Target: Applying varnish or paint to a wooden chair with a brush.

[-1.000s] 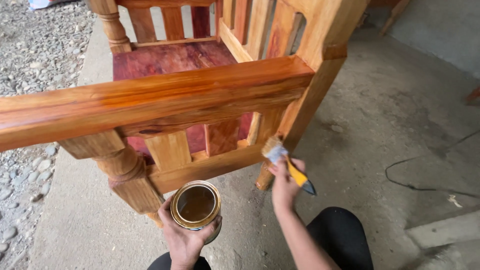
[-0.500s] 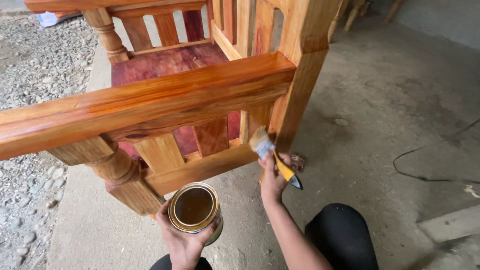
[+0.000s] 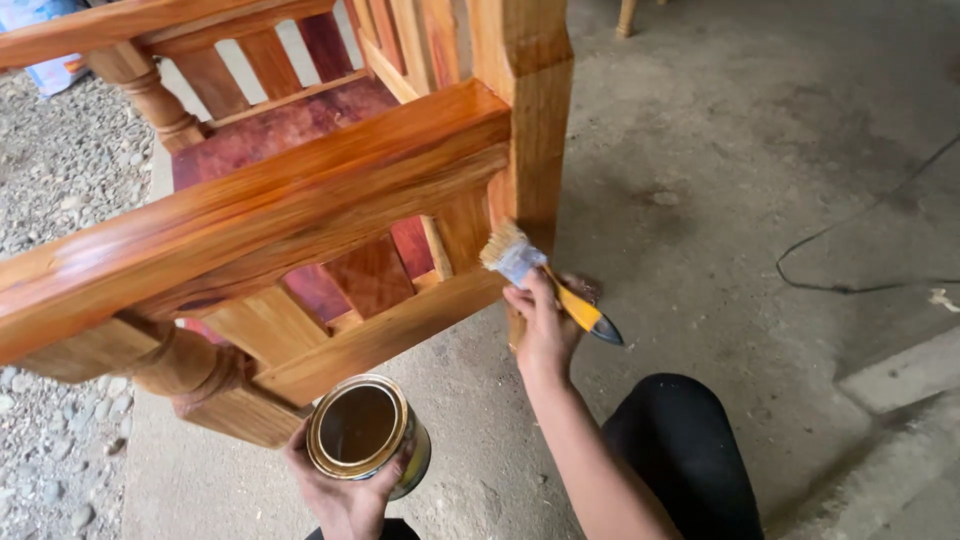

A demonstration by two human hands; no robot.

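Note:
A glossy orange-brown wooden chair (image 3: 300, 190) with a thick armrest and a red seat stands on concrete in front of me. My right hand (image 3: 541, 325) grips a paintbrush (image 3: 540, 280) with a yellow handle and pale bristles; the bristles press against the chair's rear post just below the armrest. My left hand (image 3: 340, 495) holds an open round tin of brown varnish (image 3: 362, 435) upright near the chair's turned front leg (image 3: 200, 375).
A black cable (image 3: 850, 240) lies across the concrete floor on the right. Gravel (image 3: 50, 180) covers the ground to the left of the slab. My knee in black fabric (image 3: 680, 450) is at the bottom right, beside a raised concrete edge (image 3: 900, 370).
The view has swung to the right and tilted. The brush has moved up the rear post from near its foot. The tin has stayed in my left hand.

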